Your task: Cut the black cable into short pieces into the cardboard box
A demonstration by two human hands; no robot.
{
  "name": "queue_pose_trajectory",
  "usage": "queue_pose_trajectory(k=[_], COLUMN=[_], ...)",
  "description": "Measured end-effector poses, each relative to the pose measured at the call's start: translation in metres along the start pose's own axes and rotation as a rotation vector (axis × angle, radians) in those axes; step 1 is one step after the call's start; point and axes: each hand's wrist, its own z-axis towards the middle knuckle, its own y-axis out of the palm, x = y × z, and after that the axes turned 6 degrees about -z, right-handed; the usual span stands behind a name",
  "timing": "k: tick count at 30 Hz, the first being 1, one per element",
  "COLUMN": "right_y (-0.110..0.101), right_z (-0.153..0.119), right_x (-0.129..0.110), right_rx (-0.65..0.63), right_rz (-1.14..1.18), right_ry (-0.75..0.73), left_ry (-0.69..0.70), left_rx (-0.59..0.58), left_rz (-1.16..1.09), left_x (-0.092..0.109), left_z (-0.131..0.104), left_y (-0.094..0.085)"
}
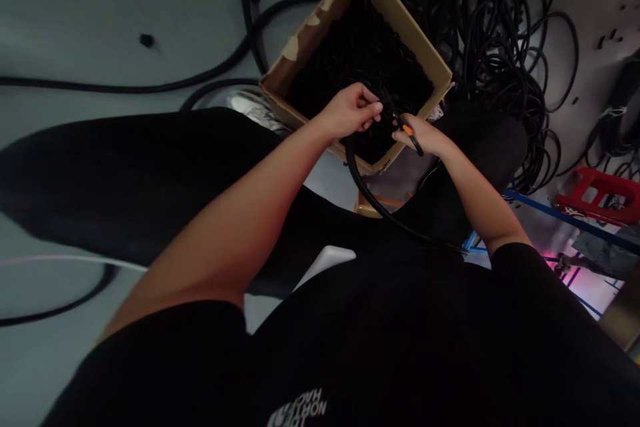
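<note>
Hands meet over the torn brown cardboard box (436,64) of black parts — left hand (350,111) pinching a thick black cable (367,193), right hand (424,138) closed on its orange-marked end (411,135) — a tangled black cable pile (493,33) lies beyond the box.

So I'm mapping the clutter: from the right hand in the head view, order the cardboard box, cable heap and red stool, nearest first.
From the right hand:
1. Cardboard box, just ahead, left.
2. Cable heap, beyond, right.
3. Red stool, far right.
</note>
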Motion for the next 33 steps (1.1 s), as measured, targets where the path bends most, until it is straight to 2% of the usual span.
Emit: queue_pose_trajectory(k=[4, 10, 21, 26, 30, 33], right_y=[0.002, 0.002, 0.006, 0.005, 0.002, -0.001], right_z=[0.000, -0.004, -0.003, -0.006, -0.010, -0.011], right_x=[-0.004, -0.018, -0.013, -0.018, -0.017, -0.009], right_rx=[0.060, 0.127, 0.076, 0.038, -0.045, -0.104], right_rz=[-0.042, -0.092, -0.262, -0.272, -0.181, -0.049], right_ry=[0.052, 0.150, 0.195, 0.190, 0.195, 0.137], left_ry=[0.041, 0.108, 0.027, -0.045, -0.102, -0.109], left_rx=[-0.025, 0.057, 0.012, -0.026, -0.041, -0.064], left_rz=[0.030, 0.012, 0.097, 0.045, 0.046, 0.033], left_x=[-0.006, -0.012, -0.024, -0.031, -0.026, -0.017], left_z=[0.004, 0.012, 0.015, 0.017, 0.013, 0.007], left_y=[0.001, -0.004, -0.004, -0.004, -0.001, 0.000])
